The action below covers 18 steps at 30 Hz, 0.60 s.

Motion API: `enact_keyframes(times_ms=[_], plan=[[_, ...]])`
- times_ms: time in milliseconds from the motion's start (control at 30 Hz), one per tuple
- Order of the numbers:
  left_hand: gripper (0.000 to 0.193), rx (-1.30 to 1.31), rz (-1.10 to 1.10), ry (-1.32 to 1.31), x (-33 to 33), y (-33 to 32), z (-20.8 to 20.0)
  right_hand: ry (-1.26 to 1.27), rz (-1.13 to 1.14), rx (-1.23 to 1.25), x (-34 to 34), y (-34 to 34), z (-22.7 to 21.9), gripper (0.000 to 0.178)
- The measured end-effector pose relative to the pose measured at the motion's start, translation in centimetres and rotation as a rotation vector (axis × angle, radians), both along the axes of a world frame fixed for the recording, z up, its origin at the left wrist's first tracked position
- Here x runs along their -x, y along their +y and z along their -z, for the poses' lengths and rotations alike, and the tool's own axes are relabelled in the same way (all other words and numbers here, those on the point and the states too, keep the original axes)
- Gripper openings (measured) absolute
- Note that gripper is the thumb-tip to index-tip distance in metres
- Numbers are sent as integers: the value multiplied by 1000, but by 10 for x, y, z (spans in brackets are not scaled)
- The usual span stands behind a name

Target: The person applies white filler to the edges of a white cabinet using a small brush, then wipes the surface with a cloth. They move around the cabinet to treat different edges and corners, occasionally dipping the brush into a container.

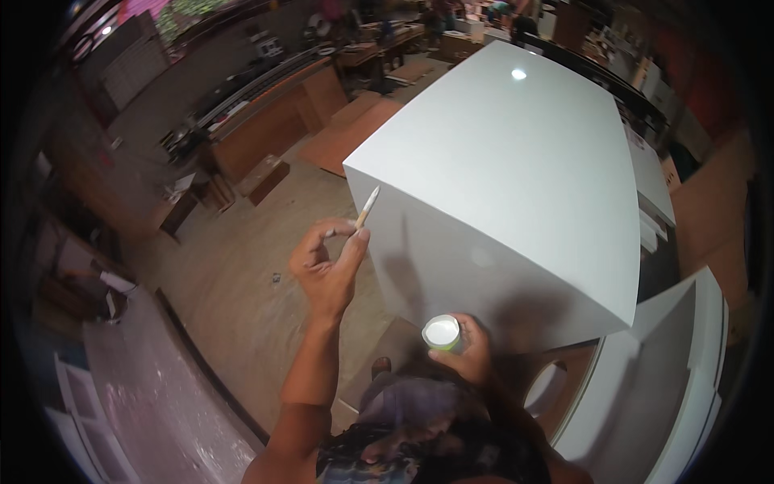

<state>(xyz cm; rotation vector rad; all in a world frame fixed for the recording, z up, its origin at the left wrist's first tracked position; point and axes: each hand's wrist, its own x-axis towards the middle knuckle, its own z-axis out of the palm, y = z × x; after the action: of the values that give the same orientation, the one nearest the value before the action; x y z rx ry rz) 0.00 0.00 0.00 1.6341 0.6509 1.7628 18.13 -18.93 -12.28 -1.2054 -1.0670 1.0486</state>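
- Your left hand point(324, 264), at nine o'clock from the middle of the view, pinches a slim brush point(368, 206) between thumb and forefinger; the curled fingers cover the lower end of its handle.
- The brush points toward one o'clock, its whitened tip overlapping the near face of the large white box point(500, 153); you cannot tell from this single view whether they touch.
- Your right hand point(474, 348), at five o'clock, is wrapped around a small cup point(455, 348) with a greenish side. The thumb shows in front, but the other fingers are partly hidden behind it.
- White contents point(441, 331) show through the cup's mouth; their depth is hard to judge.
- The box fills the space from twelve round to four o'clock. Its near face lies in shadow, and its far sides are out of sight.
- At four o'clock, a white panelled piece point(645, 387) is cut off by the dark rim of the lens.
- Your shirt point(403, 448), at six o'clock, is cropped below; one shoe point(380, 367) peeks out above it.
- At eight o'clock, a pale glossy board point(153, 379) runs off into the rim.
- Toward eleven o'clock, the workshop clutter is dim and blurred.
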Motion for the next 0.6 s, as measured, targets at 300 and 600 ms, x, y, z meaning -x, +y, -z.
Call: enact_keyframes(times_ms=[300,600], plan=[[11,-26,-445,104,-27,-7,-14,-22,-130,20,-37,-27,-18,62],[10,-40,-531,107,-24,13,-7,-9,-191,-36,-42,-19,-8,63]])
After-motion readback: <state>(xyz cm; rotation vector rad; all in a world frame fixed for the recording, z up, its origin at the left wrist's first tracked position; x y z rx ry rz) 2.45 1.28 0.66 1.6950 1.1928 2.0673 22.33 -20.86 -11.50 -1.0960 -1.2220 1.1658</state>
